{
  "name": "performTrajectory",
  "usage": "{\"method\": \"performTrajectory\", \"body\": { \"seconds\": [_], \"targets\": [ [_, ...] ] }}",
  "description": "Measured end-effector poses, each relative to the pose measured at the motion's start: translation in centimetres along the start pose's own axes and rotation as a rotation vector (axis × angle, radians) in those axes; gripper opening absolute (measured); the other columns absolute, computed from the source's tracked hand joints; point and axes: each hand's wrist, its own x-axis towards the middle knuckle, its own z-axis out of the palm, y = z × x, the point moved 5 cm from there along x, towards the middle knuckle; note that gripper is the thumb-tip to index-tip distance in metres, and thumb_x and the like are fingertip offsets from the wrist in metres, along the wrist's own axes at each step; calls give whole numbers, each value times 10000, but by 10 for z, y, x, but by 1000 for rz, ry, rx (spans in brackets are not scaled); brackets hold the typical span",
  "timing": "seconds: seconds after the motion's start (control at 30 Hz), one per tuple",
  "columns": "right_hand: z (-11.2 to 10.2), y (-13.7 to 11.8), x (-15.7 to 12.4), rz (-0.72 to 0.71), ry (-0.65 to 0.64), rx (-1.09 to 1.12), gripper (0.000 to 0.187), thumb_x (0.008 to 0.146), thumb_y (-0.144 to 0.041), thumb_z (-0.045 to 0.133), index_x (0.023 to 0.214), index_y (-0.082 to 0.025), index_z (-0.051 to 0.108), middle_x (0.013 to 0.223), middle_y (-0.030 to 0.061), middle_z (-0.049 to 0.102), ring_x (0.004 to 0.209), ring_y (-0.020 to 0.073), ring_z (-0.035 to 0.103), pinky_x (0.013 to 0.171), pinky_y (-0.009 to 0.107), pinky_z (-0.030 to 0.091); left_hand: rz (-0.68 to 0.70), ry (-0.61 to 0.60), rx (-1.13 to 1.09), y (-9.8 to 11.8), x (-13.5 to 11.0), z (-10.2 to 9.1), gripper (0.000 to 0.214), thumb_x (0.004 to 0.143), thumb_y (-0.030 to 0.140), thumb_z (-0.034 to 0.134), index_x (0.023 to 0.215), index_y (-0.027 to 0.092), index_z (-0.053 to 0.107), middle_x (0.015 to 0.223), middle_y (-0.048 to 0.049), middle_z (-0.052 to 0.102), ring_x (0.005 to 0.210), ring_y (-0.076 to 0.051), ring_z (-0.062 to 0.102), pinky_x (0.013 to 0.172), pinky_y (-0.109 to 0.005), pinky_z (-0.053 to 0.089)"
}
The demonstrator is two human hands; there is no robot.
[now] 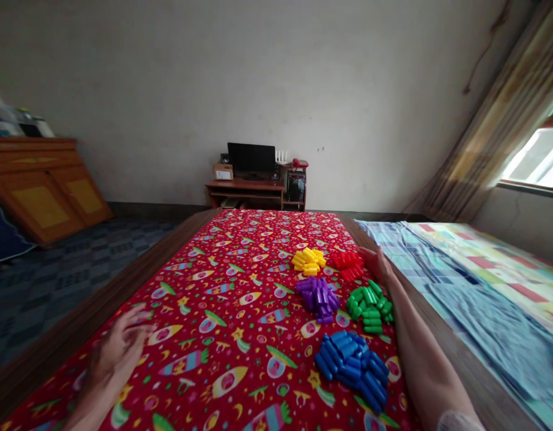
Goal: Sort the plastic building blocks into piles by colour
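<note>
My left hand (126,338) is over the left side of the red patterned cloth (231,335), fingers loosely bent and apart, with nothing in it. At the far right, my right hand (375,263) is beside a pile of small red plastic pieces (348,265), fingers stretched toward it; whether they touch it is hard to tell. Left of the red pile are yellow pieces (308,261). Closer to me are piles of purple pieces (319,298), green pieces (371,305) and blue pieces (352,364). All look like short rods, grouped by colour.
The cloth covers a long table with dark wooden edges (186,230). A bed (483,287) with bluish and patchwork covers stands at the right. Beyond the table, a desk (247,185) bears a monitor (251,158). A wooden cabinet (42,191) is at the left.
</note>
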Motion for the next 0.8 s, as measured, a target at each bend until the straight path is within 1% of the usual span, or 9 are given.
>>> {"method": "performTrajectory", "body": {
  "seconds": [0.07, 0.13, 0.27, 0.33, 0.4, 0.43, 0.5, 0.6, 0.8],
  "targets": [
    [2, 8, 11, 24, -54, -6, 653, 896, -670, 235, 982, -216, 696, 1177, 127, 680, 1197, 257, 573, 1070, 437, 381, -21, 17, -43, 16, -2, 4, 311, 914, 407, 347, 1207, 387, 452, 770, 44, 679, 585, -233, 689, 464, -366, 598],
    [8, 11, 18, 38, -85, -12, 658, 902, -664, 239, 998, -201, 696, 1187, 132, 674, 1184, 257, 581, 1078, 440, 371, 63, 17, -2, 56, -7, 12, 328, 925, 394, 375, 1237, 339, 461, 930, 3, 686, 766, -239, 706, 604, -371, 622],
    [37, 8, 21, 32, -93, 50, 633, 908, -654, 272, 995, -196, 701, 1177, 118, 681, 1109, 252, 627, 1028, 446, 425, 549, -223, 17, 191, -39, 56, 413, 952, 285, 395, 1362, 244, 413, 1298, -84, 579, 1201, -234, 552, 983, -377, 505],
    [59, 5, 18, 47, -109, 70, 632, 901, -664, 294, 988, -189, 701, 1155, 123, 690, 1072, 253, 646, 990, 447, 458, 863, -387, -37, 259, -68, 88, 434, 959, 401, 408, 1376, 282, 427, 1433, -58, 475, 1342, -264, 398, 1095, -447, 384],
    [86, 2, 17, 78, -154, 71, 643, 895, -677, 294, 1001, -188, 697, 1144, 128, 694, 1047, 256, 657, 956, 455, 479, 1112, -389, -98, 311, -95, 116, 460, 936, 517, 425, 1358, 336, 450, 1487, -14, 411, 1394, -289, 299, 1113, -514, 331],
    [100, 1, 17, 92, -180, 69, 652, 894, -682, 288, 1009, -187, 696, 1142, 130, 694, 1038, 259, 660, 945, 461, 484, 1202, -339, -114, 330, -106, 128, 397, 947, 468, 443, 1332, 374, 466, 1487, 12, 409, 1404, -270, 278, 1113, -518, 325],
    [126, 0, 18, 113, -249, 54, 677, 890, -692, 279, 1018, -178, 701, 1127, 137, 699, 1033, 269, 661, 942, 472, 482, 1319, -268, -158, 354, -119, 147, 286, 958, 387, 457, 1230, 370, 544, 1417, -1, 483, 1404, -232, 270, 1120, -519, 303],
    [164, 1, 20, 100, -384, 22, 688, 877, -705, 301, 1034, -174, 709, 1103, 123, 711, 1053, 278, 651, 972, 480, 457, 1287, -329, -187, 366, -117, 163, 259, 946, 450, 451, 1063, 290, 618, 1278, -50, 562, 1372, -254, 316, 1135, -572, 241],
    [235, 9, 5, 73, -681, -71, 649, 848, -708, 386, 1043, -185, 717, 1072, 78, 724, 1084, 267, 630, 1027, 456, 416, 1152, -460, -83, 348, -87, 151, 259, 953, 398, 432, 1034, 228, 610, 1171, -55, 583, 1312, -244, 393, 1173, -557, 141]
  ]
}}
